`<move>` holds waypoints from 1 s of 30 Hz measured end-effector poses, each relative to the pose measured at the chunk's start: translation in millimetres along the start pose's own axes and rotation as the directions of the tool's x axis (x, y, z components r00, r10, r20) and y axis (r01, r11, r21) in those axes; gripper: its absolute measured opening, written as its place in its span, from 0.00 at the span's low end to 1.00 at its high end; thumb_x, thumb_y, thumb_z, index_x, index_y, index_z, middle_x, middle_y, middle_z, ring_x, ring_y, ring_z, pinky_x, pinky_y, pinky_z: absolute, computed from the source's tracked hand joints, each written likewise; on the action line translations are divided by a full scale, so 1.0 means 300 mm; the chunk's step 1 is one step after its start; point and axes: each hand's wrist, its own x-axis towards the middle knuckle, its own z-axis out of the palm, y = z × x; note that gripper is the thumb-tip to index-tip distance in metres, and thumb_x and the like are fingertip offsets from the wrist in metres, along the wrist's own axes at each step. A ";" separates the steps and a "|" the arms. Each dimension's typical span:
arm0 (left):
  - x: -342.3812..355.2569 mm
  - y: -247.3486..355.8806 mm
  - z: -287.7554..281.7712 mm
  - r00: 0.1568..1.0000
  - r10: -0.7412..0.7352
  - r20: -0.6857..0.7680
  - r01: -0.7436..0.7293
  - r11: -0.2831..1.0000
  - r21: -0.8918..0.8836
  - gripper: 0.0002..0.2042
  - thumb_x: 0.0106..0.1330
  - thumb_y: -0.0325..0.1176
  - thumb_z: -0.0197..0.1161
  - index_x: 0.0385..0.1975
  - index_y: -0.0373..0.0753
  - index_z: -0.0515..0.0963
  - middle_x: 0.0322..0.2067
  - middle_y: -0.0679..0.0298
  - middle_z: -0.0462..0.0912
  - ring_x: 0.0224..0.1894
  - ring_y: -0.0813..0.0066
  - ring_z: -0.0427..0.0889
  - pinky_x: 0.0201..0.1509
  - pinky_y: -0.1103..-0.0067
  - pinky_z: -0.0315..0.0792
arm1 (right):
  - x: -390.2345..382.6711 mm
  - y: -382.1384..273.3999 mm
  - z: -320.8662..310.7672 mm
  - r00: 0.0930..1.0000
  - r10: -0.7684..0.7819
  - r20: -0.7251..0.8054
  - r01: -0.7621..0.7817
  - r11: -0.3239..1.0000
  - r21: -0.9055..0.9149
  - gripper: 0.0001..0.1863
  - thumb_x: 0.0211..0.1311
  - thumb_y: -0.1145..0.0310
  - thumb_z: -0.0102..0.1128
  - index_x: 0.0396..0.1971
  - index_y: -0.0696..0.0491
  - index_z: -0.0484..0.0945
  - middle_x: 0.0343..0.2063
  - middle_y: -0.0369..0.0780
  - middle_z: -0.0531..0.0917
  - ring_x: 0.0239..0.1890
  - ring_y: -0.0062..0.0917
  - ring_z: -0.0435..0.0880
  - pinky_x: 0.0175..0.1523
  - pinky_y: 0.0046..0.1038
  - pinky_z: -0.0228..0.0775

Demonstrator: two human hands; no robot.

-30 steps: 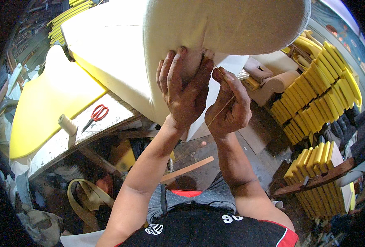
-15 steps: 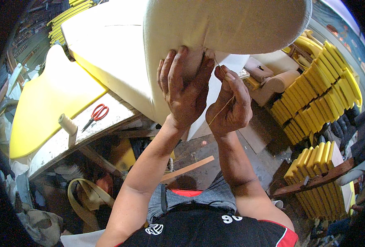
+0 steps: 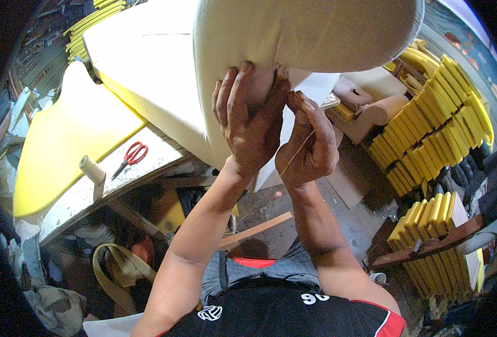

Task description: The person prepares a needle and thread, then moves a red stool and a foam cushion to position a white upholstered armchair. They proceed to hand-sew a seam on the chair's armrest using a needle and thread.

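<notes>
Cream fabric covers the large rounded form [image 3: 237, 33] at the top middle of the view, close in front of the person. A broad, brightly lit pale section [image 3: 147, 73] spreads to its left, beyond the edge of the white-topped table [image 3: 157, 154]. The left hand [image 3: 250, 126] rests on the form's near side, three fingers extended and slightly apart against the cloth. Its thumb and forefinger lie toward a creased fold [image 3: 278, 55]; in the shadow there I cannot tell whether they pinch the material or only press on it.

Just beside it, the right hand [image 3: 310, 149] is curled, with thumb and forefinger closed together on a thin tan thread [image 3: 301, 150]. One length runs from the fingertips up to the lower end of the fold, and another hangs slantwise across the palm toward the wrist.

On the table, red-handled scissors [image 3: 130, 159] lie near an upright spool [image 3: 93, 170] of pale thread, and a smooth yellow panel [image 3: 69, 151] covers much of the left side. At the right, yellow padded pieces [image 3: 442, 121] stand in curved rows, with more below behind a wooden bar [image 3: 431, 241]. A narrow wooden strip [image 3: 257, 231] lies on the floor [image 3: 268, 199] between the forearms.
</notes>
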 end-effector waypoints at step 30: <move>0.037 0.022 0.019 0.993 -0.073 -0.090 0.062 0.991 -0.118 0.16 0.56 0.29 0.66 0.45 0.54 0.87 0.57 0.58 0.76 0.64 0.54 0.69 0.70 0.59 0.57 | 0.176 0.039 -0.107 0.942 -0.236 0.239 0.237 0.971 0.023 0.09 0.60 0.82 0.64 0.40 0.59 0.80 0.41 0.52 0.86 0.42 0.40 0.88 0.46 0.32 0.81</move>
